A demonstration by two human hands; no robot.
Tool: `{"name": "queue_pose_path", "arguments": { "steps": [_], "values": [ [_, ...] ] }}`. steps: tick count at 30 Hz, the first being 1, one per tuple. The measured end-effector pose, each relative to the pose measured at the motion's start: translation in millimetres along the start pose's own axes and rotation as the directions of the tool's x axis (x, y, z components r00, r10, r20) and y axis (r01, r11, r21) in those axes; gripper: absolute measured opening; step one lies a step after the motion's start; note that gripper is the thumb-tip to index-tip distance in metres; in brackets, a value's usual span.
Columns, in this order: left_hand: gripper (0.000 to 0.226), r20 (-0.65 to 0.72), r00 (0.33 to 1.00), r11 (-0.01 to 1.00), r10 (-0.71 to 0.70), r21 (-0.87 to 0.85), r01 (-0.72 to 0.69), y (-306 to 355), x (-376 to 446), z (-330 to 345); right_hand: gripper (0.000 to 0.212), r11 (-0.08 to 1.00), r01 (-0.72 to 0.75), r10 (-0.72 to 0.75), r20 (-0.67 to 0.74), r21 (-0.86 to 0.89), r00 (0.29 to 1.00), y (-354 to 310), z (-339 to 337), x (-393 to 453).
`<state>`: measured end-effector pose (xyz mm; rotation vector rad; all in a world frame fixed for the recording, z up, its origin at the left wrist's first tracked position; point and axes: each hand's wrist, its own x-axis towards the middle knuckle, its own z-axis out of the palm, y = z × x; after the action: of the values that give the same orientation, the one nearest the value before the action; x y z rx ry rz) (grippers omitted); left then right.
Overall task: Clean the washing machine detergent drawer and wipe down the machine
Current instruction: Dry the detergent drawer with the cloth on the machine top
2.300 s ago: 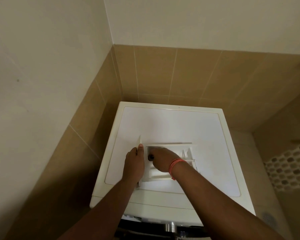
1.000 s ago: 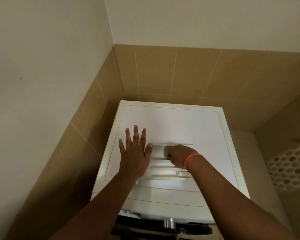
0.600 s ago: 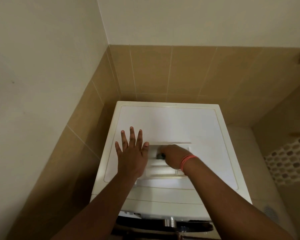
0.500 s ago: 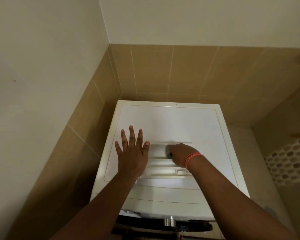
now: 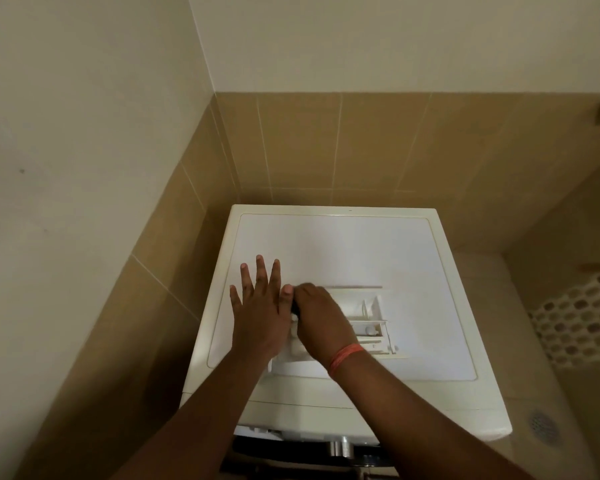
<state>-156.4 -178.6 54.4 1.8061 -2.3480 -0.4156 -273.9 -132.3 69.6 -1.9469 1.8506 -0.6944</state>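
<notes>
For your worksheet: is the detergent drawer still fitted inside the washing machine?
No, the drawer lies on the washing machine's top.

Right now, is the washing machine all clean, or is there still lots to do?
Not yet. Done: the detergent drawer is out and lying on top of the washing machine. In hand: the left hand lies flat at its left end, while the right hand works a small dark thing, too hidden to name, in that end. Left: the rest of the drawer, then wiping the machine; no cloth shows.
</notes>
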Motion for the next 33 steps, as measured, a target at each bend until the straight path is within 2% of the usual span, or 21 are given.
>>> {"name": "queue_pose_path", "arguments": {
  "steps": [4,7,9,11,12,14,16,19,21,23,26,27,28,31,33],
  "values": [
    [0.099,0.003,1.000,0.998,-0.003,-0.058,0.003,1.2,-3.1,-2.2,0.043,0.997,-0.005,0.002,0.042,0.074,0.999,3.4,6.9,-10.8],
    [0.098,-0.014,1.000,1.000,0.023,-0.013,-0.023,0.7,-3.1,-1.8,0.053,0.995,-0.051,0.041,0.112,0.087,0.993,12.3,-0.2,-7.3],
    [0.089,-0.034,0.999,0.999,0.039,0.034,-0.038,-0.2,-3.1,-0.6,0.056,0.999,-0.049,0.044,0.216,0.020,0.975,22.0,-8.7,-2.8],
    [0.079,-0.045,0.998,0.996,0.053,0.073,-0.050,-1.1,-2.9,0.6,0.046,0.994,-0.073,0.092,0.259,-0.082,0.961,31.5,-20.6,3.9],
    [0.076,-0.047,0.997,0.995,0.060,0.086,-0.056,-1.6,-3.1,1.0,0.040,0.988,-0.110,0.132,0.227,-0.110,0.965,35.3,-25.7,7.8],
    [0.073,-0.049,0.996,0.993,0.070,0.099,-0.065,-1.6,-3.5,1.1,0.039,0.983,-0.164,0.169,0.064,-0.086,0.983,38.4,-29.8,13.8],
    [0.072,-0.052,0.995,0.991,0.085,0.107,-0.079,-1.5,-3.2,1.9,0.041,0.992,-0.116,0.115,-0.045,-0.039,0.992,33.1,-24.3,16.7],
    [0.076,-0.041,0.994,0.992,0.099,0.086,-0.095,-2.2,-2.7,4.4,0.035,0.998,0.048,-0.048,0.001,-0.039,0.999,16.6,-3.7,16.6],
    [0.081,-0.037,0.996,0.996,0.081,0.050,-0.079,-3.2,-2.4,5.4,0.028,0.996,0.083,-0.083,0.017,-0.022,0.996,9.7,5.0,14.0],
    [0.079,-0.040,0.997,0.997,0.071,0.019,-0.070,-4.5,-2.3,6.5,0.024,0.998,0.062,-0.061,-0.042,0.008,0.997,8.8,3.0,13.5],
    [0.081,-0.065,0.994,0.996,0.087,-0.020,-0.088,-5.3,-2.3,8.0,0.030,0.999,-0.022,0.035,-0.282,0.050,0.959,18.9,-4.6,20.4],
    [0.083,-0.072,0.993,0.995,0.090,-0.044,-0.093,-5.7,-2.1,8.5,0.035,0.998,-0.030,0.044,-0.306,0.052,0.951,20.8,-5.3,24.4],
    [0.083,-0.076,0.992,0.993,0.097,-0.060,-0.102,-5.5,-1.9,8.2,0.036,0.999,-0.008,0.018,-0.272,0.039,0.962,20.7,-3.9,28.3],
    [0.083,-0.065,0.991,0.991,0.116,-0.054,-0.120,-2.3,-1.6,3.9,0.021,0.990,0.141,-0.142,-0.021,-0.024,0.990,16.7,7.4,29.6],
    [0.086,-0.046,0.993,0.994,0.112,-0.013,-0.113,0.5,-2.0,-1.2,0.025,0.983,0.159,-0.158,0.009,-0.089,0.987,20.8,11.8,26.6]
  ]
}}
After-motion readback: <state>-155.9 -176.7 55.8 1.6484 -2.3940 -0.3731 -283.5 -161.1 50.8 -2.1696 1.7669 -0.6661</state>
